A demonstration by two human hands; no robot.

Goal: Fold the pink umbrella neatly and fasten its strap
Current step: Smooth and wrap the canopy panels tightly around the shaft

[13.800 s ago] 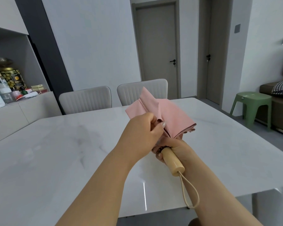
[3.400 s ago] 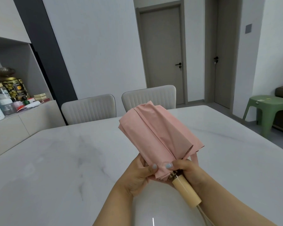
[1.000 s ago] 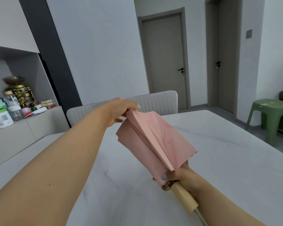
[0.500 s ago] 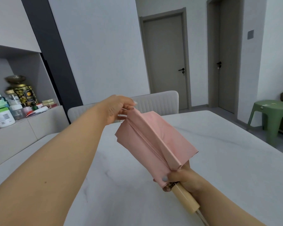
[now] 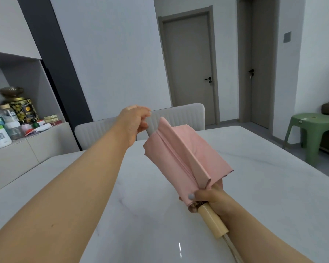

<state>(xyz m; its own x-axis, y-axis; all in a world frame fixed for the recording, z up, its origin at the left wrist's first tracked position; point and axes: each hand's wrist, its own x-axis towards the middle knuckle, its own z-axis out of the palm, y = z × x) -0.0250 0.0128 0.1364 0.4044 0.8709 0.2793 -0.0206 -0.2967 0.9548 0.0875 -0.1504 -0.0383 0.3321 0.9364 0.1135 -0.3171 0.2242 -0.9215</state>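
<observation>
The pink umbrella (image 5: pixel 186 158) is held in the air above the white marble table (image 5: pixel 273 186), tilted so that its far end points up and away from the person and its wooden handle (image 5: pixel 213 222) points down toward the camera. The right hand (image 5: pixel 209 199) is closed around the lower end of the canopy, just above the handle, with the thumb pressed on the pink fabric. The fabric is gathered in long flat pleats, but it is loose and spreads out to the right side; one pleat stands up as a ridge along the middle. A pale cord loop (image 5: pixel 233 249) is seen hanging from the end of the handle. The left hand (image 5: pixel 135 120) is raised near the far tip of the umbrella, just beside it, and its fingers are curled together as in a pinch; whether something thin is gripped between them cannot be told, because the hand is blurred. The strap of the umbrella cannot be made out. Behind the table two light chairs (image 5: pixel 179 115) are placed, and a green stool (image 5: pixel 311 130) stands on the floor at the right.
</observation>
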